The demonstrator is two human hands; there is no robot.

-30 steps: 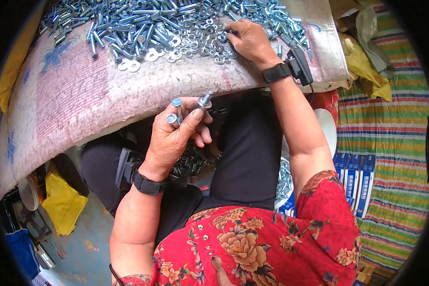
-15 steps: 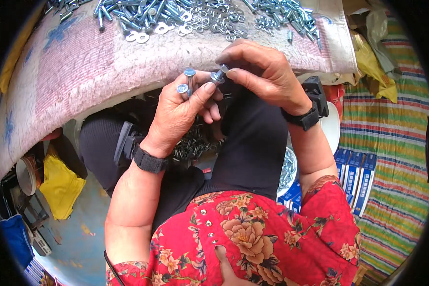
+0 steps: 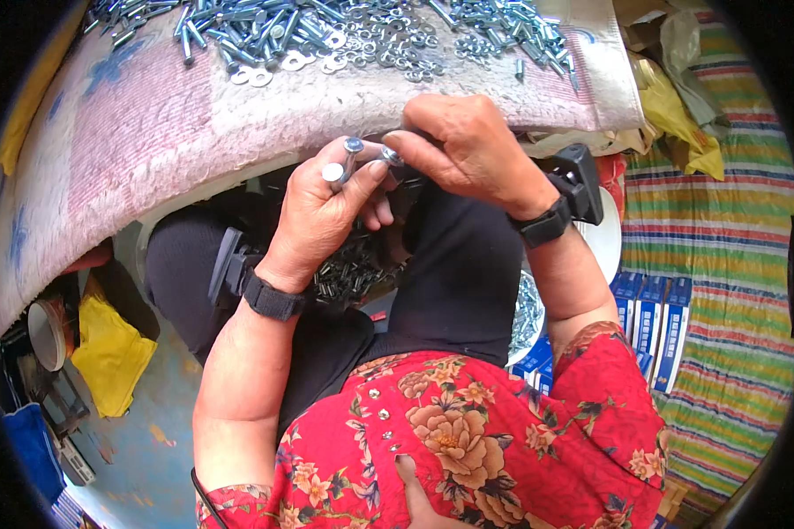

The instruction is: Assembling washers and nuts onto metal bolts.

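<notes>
My left hand (image 3: 313,207) is closed around several steel bolts. Two stick up between its fingers: one bolt (image 3: 353,145) with its round head on top, and another bolt (image 3: 333,174) beside the knuckles. Between thumb and forefinger it pinches a third bolt (image 3: 391,157), which seems to carry a washer or nut. My right hand (image 3: 468,150) is curled over that third bolt, thumb and fingertips meeting at its end. The right fingers partly cover it, so the exact parts there are hard to make out.
Ahead, a padded pink-and-white cloth surface (image 3: 150,132) bears piles of bolts (image 3: 256,31), washers (image 3: 258,77) and nuts (image 3: 481,46). Below my hands is a heap of dark small metal parts (image 3: 353,273). Blue boxes (image 3: 670,335) and a bowl of bolts (image 3: 527,317) stand at right.
My right hand has moved slightly left and curled more over the third bolt. That bolt showed more of its length before. The left hand has barely moved.
</notes>
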